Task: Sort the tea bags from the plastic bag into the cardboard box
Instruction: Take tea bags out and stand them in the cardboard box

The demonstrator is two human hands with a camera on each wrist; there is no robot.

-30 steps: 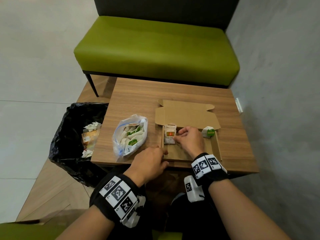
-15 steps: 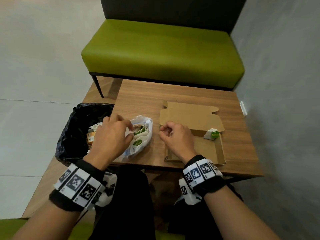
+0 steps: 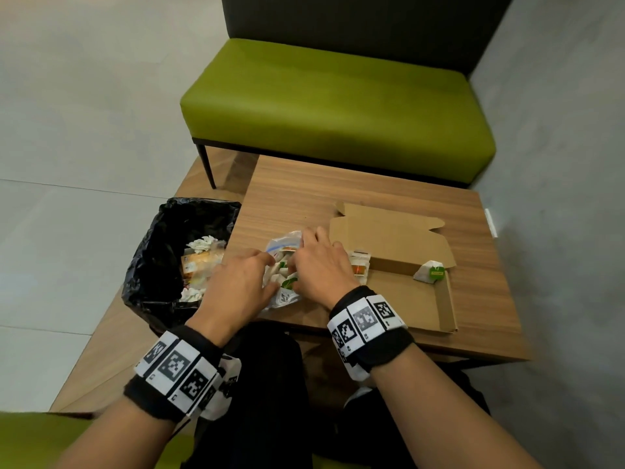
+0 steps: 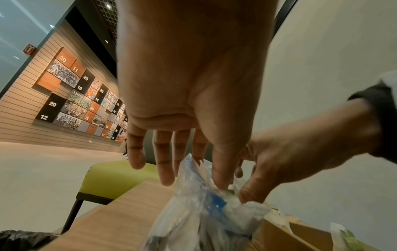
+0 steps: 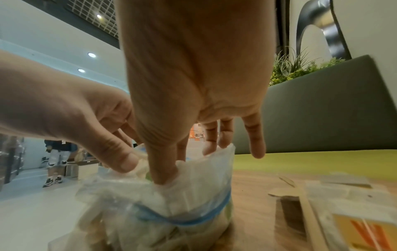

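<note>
A clear zip plastic bag (image 3: 285,297) of tea bags lies on the wooden table, left of the open cardboard box (image 3: 406,299). Both hands are at its mouth. My left hand (image 3: 270,275) pinches the bag's rim between thumb and fingers (image 4: 193,169). My right hand (image 3: 299,269) has its thumb pushed into the opening and its fingers behind the far rim (image 5: 187,163), gripping the plastic (image 5: 150,212). An orange-labelled tea bag (image 3: 360,267) stands at the box's left end. A white tea bag with a green tag (image 3: 430,271) lies at the back right.
A black-lined bin (image 3: 176,252) with wrappers stands against the table's left edge. The box lid (image 3: 389,238) lies flat behind the box. A green bench (image 3: 338,106) is beyond the table, with a grey wall to the right.
My right hand has left the orange tea bag in the box and moved left to the bag's mouth. My left hand has moved from the box's front edge to the bag's rim.
</note>
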